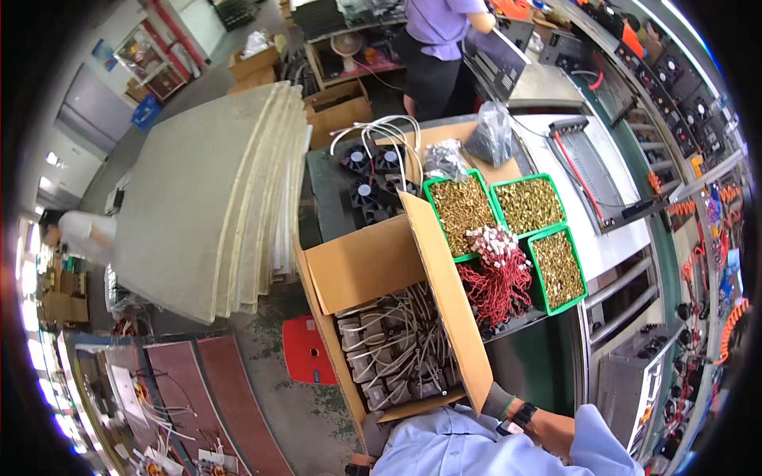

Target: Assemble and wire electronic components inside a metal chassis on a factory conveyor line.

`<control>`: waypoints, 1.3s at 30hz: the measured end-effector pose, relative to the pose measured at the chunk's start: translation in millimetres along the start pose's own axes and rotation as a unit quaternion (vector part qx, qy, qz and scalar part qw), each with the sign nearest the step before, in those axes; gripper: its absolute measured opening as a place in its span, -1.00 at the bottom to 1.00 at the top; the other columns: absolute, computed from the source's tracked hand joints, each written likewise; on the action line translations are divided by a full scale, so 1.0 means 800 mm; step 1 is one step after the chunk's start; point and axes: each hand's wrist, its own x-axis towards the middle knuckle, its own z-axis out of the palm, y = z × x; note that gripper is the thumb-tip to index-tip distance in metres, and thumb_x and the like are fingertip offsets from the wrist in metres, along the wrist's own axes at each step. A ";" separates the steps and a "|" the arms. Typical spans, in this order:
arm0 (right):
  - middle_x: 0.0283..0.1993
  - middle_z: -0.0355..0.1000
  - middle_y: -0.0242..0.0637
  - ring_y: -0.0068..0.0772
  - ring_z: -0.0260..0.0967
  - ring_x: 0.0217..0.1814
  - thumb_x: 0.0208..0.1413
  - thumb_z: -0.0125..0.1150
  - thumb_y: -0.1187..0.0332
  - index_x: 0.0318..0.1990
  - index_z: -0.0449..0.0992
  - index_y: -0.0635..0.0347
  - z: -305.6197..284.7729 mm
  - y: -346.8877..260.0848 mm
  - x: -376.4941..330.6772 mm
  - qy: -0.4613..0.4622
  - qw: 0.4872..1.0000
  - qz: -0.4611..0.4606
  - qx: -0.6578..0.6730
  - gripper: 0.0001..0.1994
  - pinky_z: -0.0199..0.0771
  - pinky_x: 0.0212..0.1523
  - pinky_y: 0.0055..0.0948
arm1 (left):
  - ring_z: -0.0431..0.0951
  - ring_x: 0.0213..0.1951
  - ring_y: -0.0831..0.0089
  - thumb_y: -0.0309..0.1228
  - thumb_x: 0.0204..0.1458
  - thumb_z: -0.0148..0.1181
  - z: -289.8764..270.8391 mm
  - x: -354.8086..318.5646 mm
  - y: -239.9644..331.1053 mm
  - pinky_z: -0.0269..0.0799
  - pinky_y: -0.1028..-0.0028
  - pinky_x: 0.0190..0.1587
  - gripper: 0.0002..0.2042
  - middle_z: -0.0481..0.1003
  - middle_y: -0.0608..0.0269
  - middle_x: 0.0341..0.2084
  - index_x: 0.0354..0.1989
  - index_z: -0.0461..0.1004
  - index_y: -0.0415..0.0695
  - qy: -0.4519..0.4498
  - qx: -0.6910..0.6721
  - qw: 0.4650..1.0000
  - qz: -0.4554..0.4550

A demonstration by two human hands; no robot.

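An open cardboard box (459,317) is held close against my body, tilted, its flaps standing up. Inside sit several rows of grey block-shaped parts (373,361) with white-grey cables coiled over them. My right hand (498,400), in a dark grey glove, grips the near right corner of the box. At the near left corner, my left hand (376,431), gloved too, is pressed to the side of the box. The fingers of both hands are partly hidden by the cardboard and my blue sleeves.
Right of the box, green bins (559,270) hold brass-coloured fasteners, beside a bundle of red wires (500,282) with white connectors. Black fans (367,190) lie behind. Large pale sheets (198,190) stand at left, near a red stool (305,349). A person in purple (436,32) works beyond.
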 end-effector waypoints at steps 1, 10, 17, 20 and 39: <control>0.23 0.32 -0.16 -0.17 0.18 0.31 0.09 0.24 0.27 0.19 0.34 0.19 0.000 -0.005 0.004 0.006 1.000 -0.023 -0.011 -0.49 0.15 0.33 -0.29 | 0.60 -0.24 0.19 -0.35 -0.01 0.38 -0.003 -0.001 0.001 0.49 0.28 -0.15 -0.71 0.58 -0.04 -0.33 -0.22 0.55 -0.32 0.004 -0.002 1.000 -0.009; 0.03 0.52 -0.36 -0.43 0.47 0.01 0.33 -0.01 0.25 0.02 0.49 0.10 0.027 -0.080 0.023 0.071 0.958 -0.247 -0.126 -0.76 0.50 0.03 -0.35 | 0.62 -0.32 0.28 -0.36 -0.03 0.40 -0.051 0.067 0.048 0.51 0.33 -0.24 -0.72 0.59 0.00 -0.42 -0.27 0.55 -0.32 -0.027 -0.088 0.996 0.009; -0.04 0.52 -0.32 -0.36 0.51 -0.07 0.33 0.02 0.24 0.05 0.47 0.10 0.048 -0.087 0.060 0.106 0.971 -0.001 0.215 -0.74 0.56 -0.01 -0.32 | 0.62 -0.33 0.17 -0.31 -0.04 0.41 -0.090 0.100 0.097 0.50 0.30 -0.25 -0.66 0.58 -0.07 -0.40 -0.25 0.53 -0.35 -0.016 0.071 0.997 0.009; -0.01 0.51 -0.31 -0.41 0.49 -0.02 0.29 0.10 0.30 0.09 0.46 0.19 0.047 -0.071 0.069 0.079 0.982 -0.082 0.150 -0.71 0.51 0.04 -0.41 | 0.61 -0.37 0.18 -0.31 -0.04 0.40 -0.081 0.124 0.057 0.48 0.31 -0.29 -0.67 0.57 -0.06 -0.43 -0.25 0.53 -0.34 -0.018 0.091 0.995 0.046; -0.11 0.47 -0.40 -0.54 0.42 -0.17 0.25 0.13 0.18 0.20 0.38 0.19 -0.003 -0.116 0.011 -0.036 0.987 0.082 0.136 -0.56 0.49 -0.11 -0.46 | 0.55 -0.17 0.28 -0.54 0.06 0.21 -0.073 0.095 0.072 0.48 0.34 -0.08 -0.75 0.54 0.07 -0.25 -0.09 0.44 -0.33 0.010 0.240 0.971 -0.014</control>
